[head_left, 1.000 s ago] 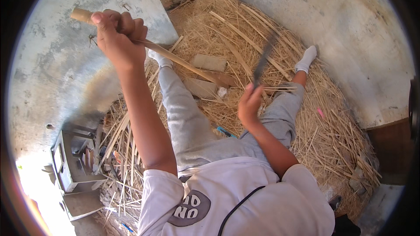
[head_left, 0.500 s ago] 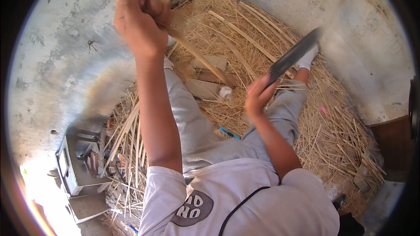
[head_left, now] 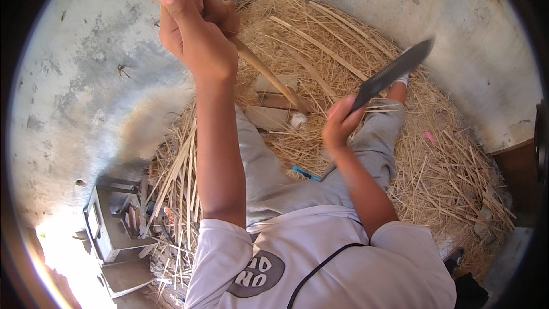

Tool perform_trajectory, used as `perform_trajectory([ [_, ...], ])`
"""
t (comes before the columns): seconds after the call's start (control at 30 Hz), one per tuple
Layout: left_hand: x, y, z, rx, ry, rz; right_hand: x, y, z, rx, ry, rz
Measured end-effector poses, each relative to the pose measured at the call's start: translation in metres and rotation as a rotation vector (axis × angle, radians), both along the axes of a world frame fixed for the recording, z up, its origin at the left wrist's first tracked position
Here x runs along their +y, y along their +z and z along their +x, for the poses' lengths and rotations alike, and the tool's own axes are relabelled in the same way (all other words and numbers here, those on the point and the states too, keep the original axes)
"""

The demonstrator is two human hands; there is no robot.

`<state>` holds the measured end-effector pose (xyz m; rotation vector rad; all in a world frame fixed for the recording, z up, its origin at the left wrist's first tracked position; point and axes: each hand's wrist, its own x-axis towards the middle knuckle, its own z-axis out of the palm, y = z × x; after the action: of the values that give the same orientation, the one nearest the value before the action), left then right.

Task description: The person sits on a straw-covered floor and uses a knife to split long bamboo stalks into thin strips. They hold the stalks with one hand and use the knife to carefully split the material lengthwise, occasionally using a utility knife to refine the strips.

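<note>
My left hand [head_left: 197, 31] is raised at the upper left, its fingers wrapped round a bamboo pole [head_left: 264, 70]. One cut end of the pole sticks out past my thumb, and the other slants down to the floor between my legs. At the right, my right hand [head_left: 342, 121] grips a large dark-bladed knife [head_left: 392, 72] by its handle, which my fingers hide. Its blade points up and to the right, apart from the pole. A few thin pale strips [head_left: 382, 106] lie by that hand, over my right leg.
Straw-like shavings [head_left: 434, 194] and long split strips [head_left: 311, 37] cover the floor around my outstretched legs. Flat blocks [head_left: 269, 118] lie near the pole's lower end. A blue cutter [head_left: 306, 173] is by my lap. Walls [head_left: 103, 68] curve round; a metal box [head_left: 114, 223] stands lower left.
My left hand and the upper pole appear slightly further right. The knife has shifted a little right in view, still in my right hand. The whole scene has moved slightly with the camera.
</note>
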<state>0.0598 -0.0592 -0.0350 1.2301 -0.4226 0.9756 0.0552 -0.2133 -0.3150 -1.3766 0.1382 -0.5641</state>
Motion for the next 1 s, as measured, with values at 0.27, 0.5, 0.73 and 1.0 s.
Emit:
perform_trajectory([
  [0.27, 0.017, -0.003, -0.011, 0.082, 0.015, 0.003, -0.027, 0.010, 0.009, 0.474, 0.397, -0.532],
  [0.5, 0.013, -0.004, -0.008, -0.006, 0.119, 0.020, -0.005, 0.021, 0.008, -0.134, -0.036, 0.020],
  [0.73, 0.057, -0.005, -0.012, 0.100, 0.032, -0.095, 0.003, -0.009, 0.001, 1.013, 0.754, -0.252],
  [1.0, 0.065, -0.018, -0.022, 0.075, 0.031, -0.108, -0.021, 0.097, 0.020, 0.004, 0.435, 0.271],
])
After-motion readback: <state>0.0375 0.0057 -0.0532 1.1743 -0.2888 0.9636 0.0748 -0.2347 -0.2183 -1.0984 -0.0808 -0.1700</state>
